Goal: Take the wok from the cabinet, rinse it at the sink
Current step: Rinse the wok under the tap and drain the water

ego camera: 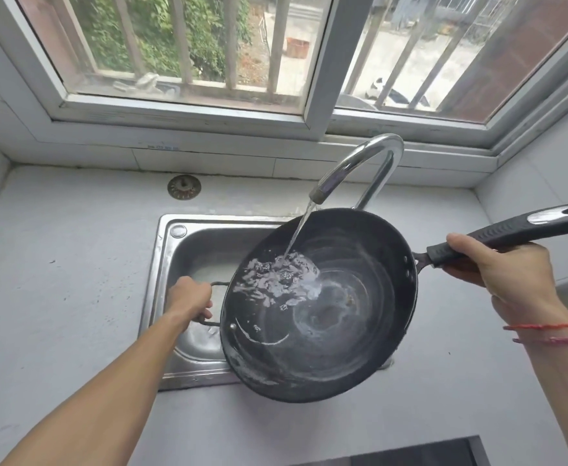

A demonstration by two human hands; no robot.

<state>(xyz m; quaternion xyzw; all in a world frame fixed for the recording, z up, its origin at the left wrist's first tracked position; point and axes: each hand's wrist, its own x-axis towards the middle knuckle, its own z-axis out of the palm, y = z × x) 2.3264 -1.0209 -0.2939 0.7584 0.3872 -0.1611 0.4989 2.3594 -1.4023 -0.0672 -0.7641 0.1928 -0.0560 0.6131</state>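
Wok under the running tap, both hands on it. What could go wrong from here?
The wok hangs partly over the counter, past the front edge of the sink; tipping it nearward might spill water there. Water from the faucet hits the wok's inner wall and may splash out. The left hand grips only the thin loop handle, the right hand the long handle; wet grips might slip.

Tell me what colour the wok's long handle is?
Black handle, silver patch near its end; head view.
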